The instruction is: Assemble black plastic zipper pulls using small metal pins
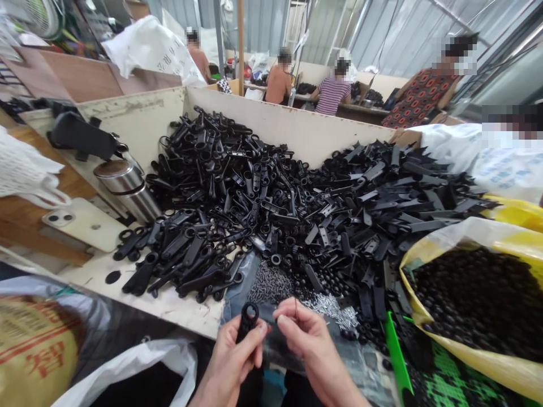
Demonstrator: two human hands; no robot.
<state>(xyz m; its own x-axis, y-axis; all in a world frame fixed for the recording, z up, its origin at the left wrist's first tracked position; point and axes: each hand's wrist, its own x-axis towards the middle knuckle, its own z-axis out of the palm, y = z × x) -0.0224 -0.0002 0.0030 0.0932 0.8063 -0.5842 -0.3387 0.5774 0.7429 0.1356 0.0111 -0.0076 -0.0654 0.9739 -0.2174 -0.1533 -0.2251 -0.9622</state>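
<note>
My left hand (231,356) is closed around a black plastic lever piece (247,320) with a ring at its top end, held upright near the table's front edge. My right hand (303,333) is just to its right, thumb and fingers pinched together on something too small to make out. Both hands hover over a small heap of tiny metal pins (271,282) and little black rings. Behind them a big pile of black plastic lever pieces (237,186) fills the table, with flat black strips (394,192) heaped to the right.
A yellow-rimmed bag of small black beads (475,299) lies at the right. A steel flask (127,189) and a white phone (85,223) are at the left, sacks (38,339) at the lower left. A green tool (396,356) lies front right. Several people sit at a far table.
</note>
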